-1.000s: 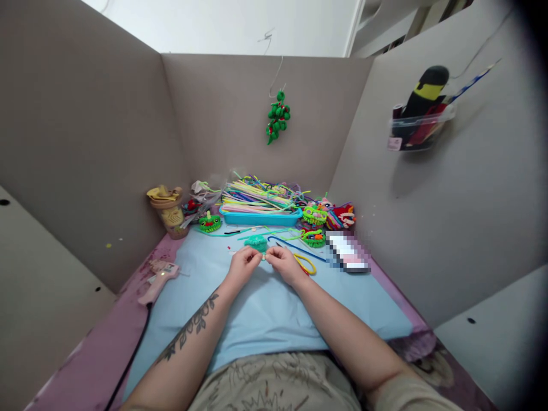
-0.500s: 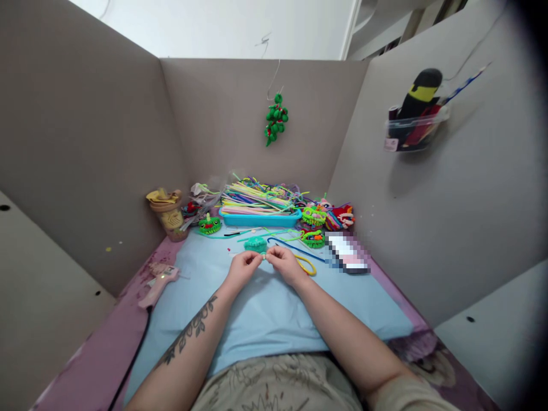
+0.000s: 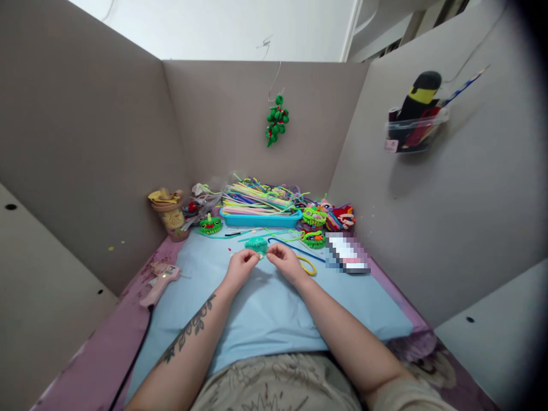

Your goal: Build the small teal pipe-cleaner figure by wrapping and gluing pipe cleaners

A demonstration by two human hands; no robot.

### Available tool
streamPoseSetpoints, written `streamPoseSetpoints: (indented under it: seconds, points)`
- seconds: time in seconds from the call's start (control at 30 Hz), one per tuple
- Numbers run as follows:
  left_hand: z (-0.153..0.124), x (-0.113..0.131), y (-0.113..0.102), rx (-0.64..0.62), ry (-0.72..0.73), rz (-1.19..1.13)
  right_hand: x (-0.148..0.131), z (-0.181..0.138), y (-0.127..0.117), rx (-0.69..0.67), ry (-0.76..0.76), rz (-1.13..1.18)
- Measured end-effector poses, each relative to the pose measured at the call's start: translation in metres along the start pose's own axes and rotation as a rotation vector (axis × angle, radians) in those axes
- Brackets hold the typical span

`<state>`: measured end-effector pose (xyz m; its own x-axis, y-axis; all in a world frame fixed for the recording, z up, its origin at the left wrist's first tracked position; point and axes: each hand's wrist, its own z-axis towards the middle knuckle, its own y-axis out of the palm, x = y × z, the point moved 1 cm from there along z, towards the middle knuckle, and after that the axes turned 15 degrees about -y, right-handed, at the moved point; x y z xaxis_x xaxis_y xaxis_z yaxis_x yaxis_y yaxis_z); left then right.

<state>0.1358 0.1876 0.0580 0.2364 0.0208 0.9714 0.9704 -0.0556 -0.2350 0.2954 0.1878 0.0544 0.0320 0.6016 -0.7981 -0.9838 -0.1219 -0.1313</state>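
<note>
Over the blue cloth, my left hand point(image 3: 243, 267) is closed in a pinch, with a small pale green piece point(image 3: 261, 256) at its fingertips. The piece is too small to name. My right hand point(image 3: 284, 262) pinches just to the right of it; whether its fingertips still touch the piece or hold something else cannot be made out. Right behind the fingers lies a teal fuzzy pipe-cleaner shape point(image 3: 256, 245). Beside my right hand are yellow-handled scissors point(image 3: 309, 266), partly covered by that hand, and a dark blue pipe cleaner point(image 3: 295, 248).
A blue tray point(image 3: 261, 220) heaped with coloured pipe cleaners stands at the back. Green pipe-cleaner figures point(image 3: 210, 224) sit near it. A pink glue gun point(image 3: 160, 283) with a black cord lies left, below a cup point(image 3: 170, 217). A blurred phone point(image 3: 347, 253) lies right.
My two hands' fingertips have drawn slightly apart, and the small pale piece now shows at the left fingertips. The view has shifted a little; other things stay in place.
</note>
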Motion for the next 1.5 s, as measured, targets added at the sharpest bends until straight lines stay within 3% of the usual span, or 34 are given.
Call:
streamPoseSetpoints:
  seconds: [0.17,0.6,1.03,1.5]
  points:
    - [0.001,-0.0012,0.0004,-0.012,0.002,-0.017,-0.0056,-0.0054,0.0012,-0.012,-0.233,-0.334]
    - [0.0022,-0.0041,0.0022,-0.065,-0.051,-0.1,-0.0039,-0.0085,0.0047,-0.09,-0.472,-0.515]
    - [0.0032,-0.0064,0.0021,-0.077,-0.061,-0.089,-0.0022,-0.01,0.0046,-0.107,-0.506,-0.529]
    - [0.0024,-0.0041,0.0029,-0.066,-0.062,-0.099,-0.0014,-0.0094,0.005,-0.082,-0.445,-0.518]
